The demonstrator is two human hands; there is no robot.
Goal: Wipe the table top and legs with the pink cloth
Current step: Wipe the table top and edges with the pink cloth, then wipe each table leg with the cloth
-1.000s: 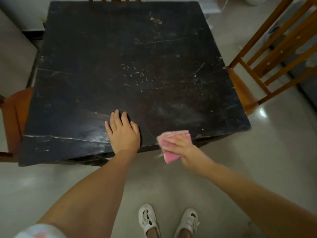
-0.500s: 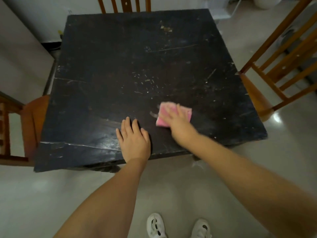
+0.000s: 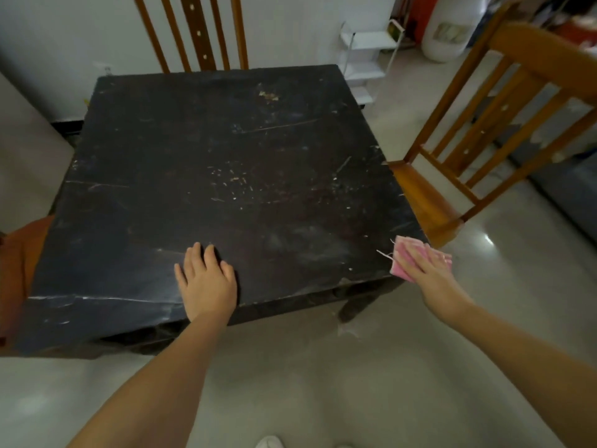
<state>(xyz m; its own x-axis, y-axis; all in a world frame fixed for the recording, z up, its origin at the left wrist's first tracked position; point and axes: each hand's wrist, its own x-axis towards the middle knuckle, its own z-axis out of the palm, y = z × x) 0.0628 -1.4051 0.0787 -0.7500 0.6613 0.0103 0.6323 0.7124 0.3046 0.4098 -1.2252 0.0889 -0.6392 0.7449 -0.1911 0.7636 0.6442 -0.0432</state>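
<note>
A square black table (image 3: 226, 176) with a scratched, worn top fills the middle of the head view. My left hand (image 3: 206, 282) rests flat on the top near the front edge, fingers apart, holding nothing. My right hand (image 3: 426, 273) presses the pink cloth (image 3: 407, 253) against the table's front right corner, and the cloth hangs partly over the edge. One dark table leg (image 3: 358, 305) shows under that corner; the other legs are hidden.
A wooden chair (image 3: 484, 124) stands close to the table's right side, another chair back (image 3: 200, 30) behind the far edge, and an orange chair seat (image 3: 19, 263) at the left. A white rack (image 3: 368, 56) is at the back right. Pale floor lies in front.
My right hand has swept the pink cloth from the middle front of the top to the front right corner. My left hand stayed planted. The view has tilted up.
</note>
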